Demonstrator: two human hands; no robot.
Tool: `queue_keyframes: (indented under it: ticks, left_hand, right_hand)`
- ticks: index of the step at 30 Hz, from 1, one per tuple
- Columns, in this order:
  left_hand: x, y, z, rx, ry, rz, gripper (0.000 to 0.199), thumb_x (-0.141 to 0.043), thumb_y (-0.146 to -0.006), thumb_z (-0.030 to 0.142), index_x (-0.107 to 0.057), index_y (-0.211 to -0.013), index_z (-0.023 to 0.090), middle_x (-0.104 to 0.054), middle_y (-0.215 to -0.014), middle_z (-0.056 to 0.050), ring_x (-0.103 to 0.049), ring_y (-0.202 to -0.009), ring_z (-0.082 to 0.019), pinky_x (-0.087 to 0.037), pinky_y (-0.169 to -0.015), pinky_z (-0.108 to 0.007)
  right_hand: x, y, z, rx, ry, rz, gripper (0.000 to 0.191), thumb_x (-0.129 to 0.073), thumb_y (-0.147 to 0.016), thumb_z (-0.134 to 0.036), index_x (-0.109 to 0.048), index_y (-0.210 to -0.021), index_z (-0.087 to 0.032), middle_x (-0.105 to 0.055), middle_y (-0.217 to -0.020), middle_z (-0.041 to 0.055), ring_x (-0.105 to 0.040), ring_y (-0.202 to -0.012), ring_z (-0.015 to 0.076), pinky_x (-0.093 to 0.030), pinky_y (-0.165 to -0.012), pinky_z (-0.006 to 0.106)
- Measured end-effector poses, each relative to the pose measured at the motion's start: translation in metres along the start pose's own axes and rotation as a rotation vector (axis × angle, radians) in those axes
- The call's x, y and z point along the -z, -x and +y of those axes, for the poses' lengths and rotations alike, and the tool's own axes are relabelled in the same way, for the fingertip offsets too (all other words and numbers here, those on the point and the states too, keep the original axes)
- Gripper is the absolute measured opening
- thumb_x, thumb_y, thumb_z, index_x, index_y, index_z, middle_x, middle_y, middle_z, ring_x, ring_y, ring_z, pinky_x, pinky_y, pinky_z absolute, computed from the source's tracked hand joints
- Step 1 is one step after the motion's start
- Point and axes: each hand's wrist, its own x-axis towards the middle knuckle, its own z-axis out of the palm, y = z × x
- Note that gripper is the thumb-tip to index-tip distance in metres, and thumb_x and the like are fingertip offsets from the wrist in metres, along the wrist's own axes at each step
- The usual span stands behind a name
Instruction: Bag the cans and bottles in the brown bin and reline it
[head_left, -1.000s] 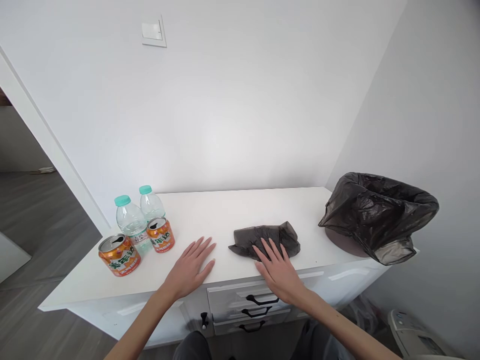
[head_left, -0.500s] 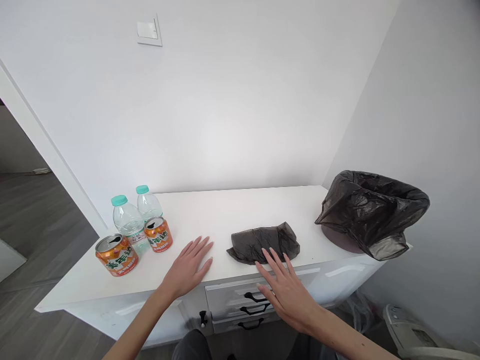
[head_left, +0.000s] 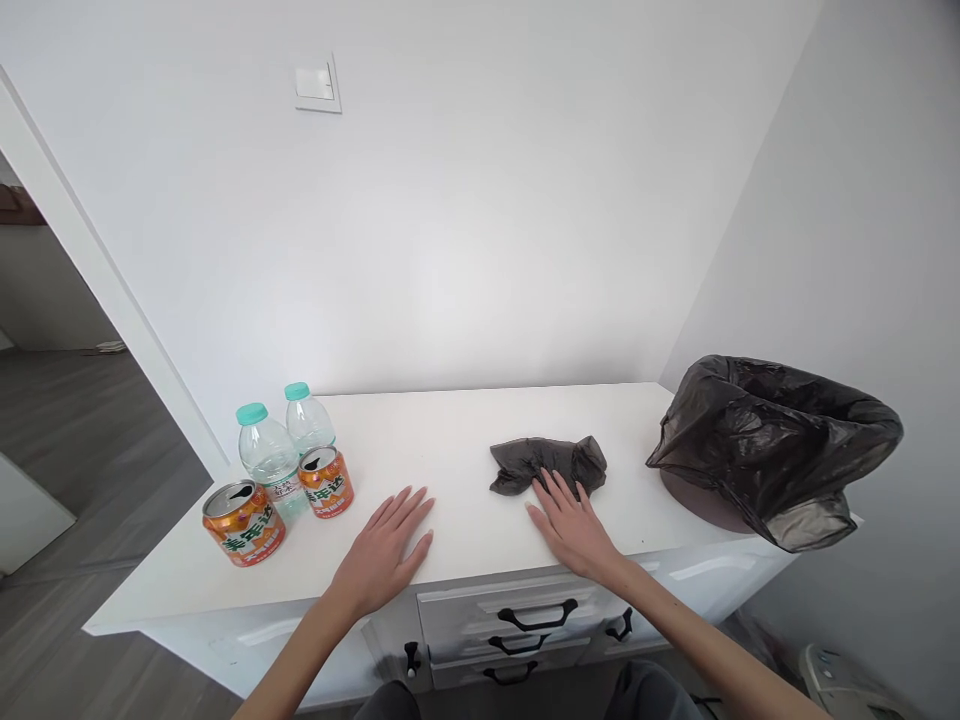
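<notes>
My left hand lies flat on the white cabinet top, fingers stretched out and holding nothing. The fingertips of my right hand rest on the near edge of a crumpled dark plastic bag, its fingers spread. To the left stand two orange cans, one nearer the front and another closer to my left hand. Both are opened on top. Behind them are two clear bottles with turquoise caps.
At the right end of the top stands a brown bin lined with a black plastic bag. Drawers with black handles are below the front edge. A light switch is on the wall.
My right hand has moved forward onto the cabinet top. The dark bag is pushed back and bunched up smaller. My left hand stays flat. The view has shifted slightly.
</notes>
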Motion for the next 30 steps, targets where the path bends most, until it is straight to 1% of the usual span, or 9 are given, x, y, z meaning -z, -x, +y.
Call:
queue_keyframes:
  ticks: [3, 7, 12, 17, 21, 24, 26, 28, 30]
  left_hand:
    - [0.002, -0.001, 0.001, -0.003, -0.005, 0.001, 0.056, -0.043, -0.106, 0.045, -0.037, -0.161, 0.034, -0.04, -0.166, 0.001, -0.036, -0.154, -0.026, -0.035, -0.126, -0.049]
    - [0.006, -0.003, 0.005, 0.011, -0.019, -0.034, 0.055, -0.043, -0.106, 0.045, -0.04, -0.159, 0.031, -0.04, -0.166, 0.0, -0.035, -0.155, -0.026, -0.036, -0.125, -0.05]
    - [0.008, -0.005, 0.008, 0.01, -0.024, -0.024, 0.054, -0.043, -0.106, 0.042, -0.04, -0.159, 0.032, -0.042, -0.165, 0.0, -0.037, -0.154, -0.026, -0.037, -0.125, -0.049]
    - [0.011, -0.007, 0.011, 0.019, -0.043, -0.019, 0.054, -0.044, -0.106, 0.04, -0.039, -0.16, 0.034, -0.042, -0.165, 0.001, -0.039, -0.153, -0.026, -0.038, -0.125, -0.049]
    - [0.015, -0.009, 0.015, 0.017, -0.055, -0.026, 0.056, -0.044, -0.106, 0.037, -0.035, -0.161, 0.034, -0.042, -0.165, 0.001, -0.039, -0.153, -0.026, -0.039, -0.124, -0.049]
    - [0.017, -0.01, 0.016, 0.024, -0.064, -0.031, 0.06, -0.046, -0.105, 0.036, -0.031, -0.163, 0.034, -0.042, -0.165, 0.0, -0.039, -0.153, -0.026, -0.04, -0.124, -0.048]
    - [0.018, -0.011, 0.017, 0.033, -0.066, -0.04, 0.062, -0.046, -0.105, 0.034, -0.029, -0.164, 0.034, -0.042, -0.165, 0.0, -0.039, -0.153, -0.026, -0.04, -0.123, -0.048]
    - [0.018, -0.013, 0.018, 0.041, -0.066, -0.055, 0.062, -0.046, -0.105, 0.033, -0.028, -0.164, 0.034, -0.041, -0.166, 0.0, -0.038, -0.153, -0.026, -0.04, -0.124, -0.048]
    - [0.019, -0.014, 0.019, 0.05, -0.067, -0.072, 0.062, -0.046, -0.105, 0.033, -0.027, -0.165, 0.034, -0.039, -0.166, -0.001, -0.037, -0.154, -0.027, -0.039, -0.124, -0.048]
  right_hand:
    - [0.0, -0.021, 0.022, -0.061, -0.007, 0.013, 0.083, -0.007, -0.104, -0.066, -0.025, -0.165, -0.012, -0.013, -0.174, 0.0059, -0.008, -0.161, 0.0247, -0.005, -0.131, 0.051]
    - [0.003, -0.046, 0.059, -0.135, 0.033, 0.037, 0.081, -0.011, -0.105, -0.06, -0.027, -0.164, -0.007, -0.016, -0.173, 0.0088, -0.01, -0.161, 0.0246, -0.007, -0.131, 0.048]
    - [0.005, -0.071, 0.113, -0.19, 0.045, 0.07, 0.079, -0.012, -0.104, -0.058, -0.028, -0.163, -0.007, -0.022, -0.172, 0.009, -0.014, -0.161, 0.0237, -0.009, -0.13, 0.049]
    - [0.008, -0.091, 0.159, -0.291, 0.012, 0.153, 0.08, -0.016, -0.102, -0.062, -0.033, -0.161, -0.009, -0.029, -0.17, 0.0135, -0.018, -0.16, 0.0258, -0.011, -0.129, 0.052]
    - [0.011, -0.111, 0.178, -0.399, -0.078, 0.26, 0.08, -0.026, -0.099, -0.064, -0.034, -0.157, -0.01, -0.041, -0.163, 0.0181, -0.03, -0.155, 0.0292, -0.013, -0.128, 0.055]
    - [0.014, -0.125, 0.188, -0.448, -0.133, 0.332, 0.082, -0.029, -0.098, -0.067, -0.026, -0.161, -0.016, -0.046, -0.16, 0.0171, -0.037, -0.151, 0.0303, -0.016, -0.126, 0.058]
    - [0.014, -0.133, 0.196, -0.447, -0.128, 0.333, 0.08, -0.027, -0.098, -0.068, -0.024, -0.163, -0.02, -0.046, -0.16, 0.0154, -0.036, -0.152, 0.031, -0.017, -0.125, 0.061]
    - [0.013, -0.139, 0.204, -0.45, -0.096, 0.31, 0.078, -0.025, -0.099, -0.067, -0.033, -0.161, -0.022, -0.044, -0.162, 0.0145, -0.032, -0.154, 0.0321, -0.015, -0.125, 0.061]
    - [0.012, -0.146, 0.214, -0.471, -0.068, 0.292, 0.077, -0.025, -0.099, -0.066, -0.043, -0.157, -0.019, -0.041, -0.164, 0.0153, -0.028, -0.155, 0.034, -0.013, -0.125, 0.062]
